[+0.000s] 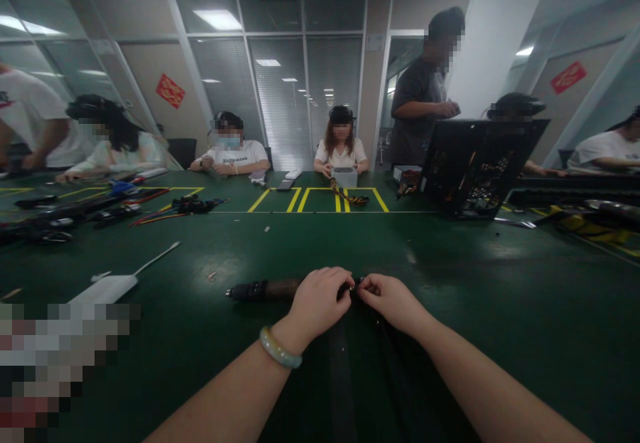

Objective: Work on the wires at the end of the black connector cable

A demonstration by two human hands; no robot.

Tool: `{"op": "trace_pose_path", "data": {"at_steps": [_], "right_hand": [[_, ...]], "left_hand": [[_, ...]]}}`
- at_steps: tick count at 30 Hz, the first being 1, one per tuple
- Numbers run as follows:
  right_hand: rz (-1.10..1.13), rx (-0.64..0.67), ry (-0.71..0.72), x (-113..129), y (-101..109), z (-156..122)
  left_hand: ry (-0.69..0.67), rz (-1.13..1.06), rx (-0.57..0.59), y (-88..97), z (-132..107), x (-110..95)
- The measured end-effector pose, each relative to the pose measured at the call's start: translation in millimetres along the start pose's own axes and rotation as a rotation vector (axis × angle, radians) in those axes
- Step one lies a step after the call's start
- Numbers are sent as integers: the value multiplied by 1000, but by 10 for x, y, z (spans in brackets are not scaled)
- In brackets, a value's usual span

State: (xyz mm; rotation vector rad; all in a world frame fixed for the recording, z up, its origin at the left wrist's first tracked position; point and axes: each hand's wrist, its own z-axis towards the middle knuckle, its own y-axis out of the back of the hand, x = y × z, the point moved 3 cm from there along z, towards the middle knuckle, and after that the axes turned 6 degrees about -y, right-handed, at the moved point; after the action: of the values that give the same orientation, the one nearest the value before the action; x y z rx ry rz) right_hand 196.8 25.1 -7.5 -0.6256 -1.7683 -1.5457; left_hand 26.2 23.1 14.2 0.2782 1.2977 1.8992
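Note:
A dark cylindrical tool (277, 290) with a black nose and a metal tip, like an electric screwdriver, lies on the green table (240, 370) with its tip to the left. My left hand (324, 300), with a bangle (280, 350) at the wrist, is over the tool's right end, fingers curled. Close beside it, my right hand (393, 303) is closed, thumb and fingertips pinched together. Between the fingertips a small dark piece (353, 288) with a bright spot shows. What each hand grips is mostly covered by the fingers.
At left are a white flat object (107, 290) with a cable and dark cables (185, 206). A black computer case (475, 170) stands at the far right. Cables (353, 196) lie near yellow tape lines. Several people are across the table, one person (430, 90) standing.

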Motion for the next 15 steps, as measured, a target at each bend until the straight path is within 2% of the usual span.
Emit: {"op": "trace_pose_path", "data": {"at_steps": [15], "right_hand": [[-20,-19,-4,12,-4,6]], "left_hand": [[-7,-17,3,-35,-9,35]]}}
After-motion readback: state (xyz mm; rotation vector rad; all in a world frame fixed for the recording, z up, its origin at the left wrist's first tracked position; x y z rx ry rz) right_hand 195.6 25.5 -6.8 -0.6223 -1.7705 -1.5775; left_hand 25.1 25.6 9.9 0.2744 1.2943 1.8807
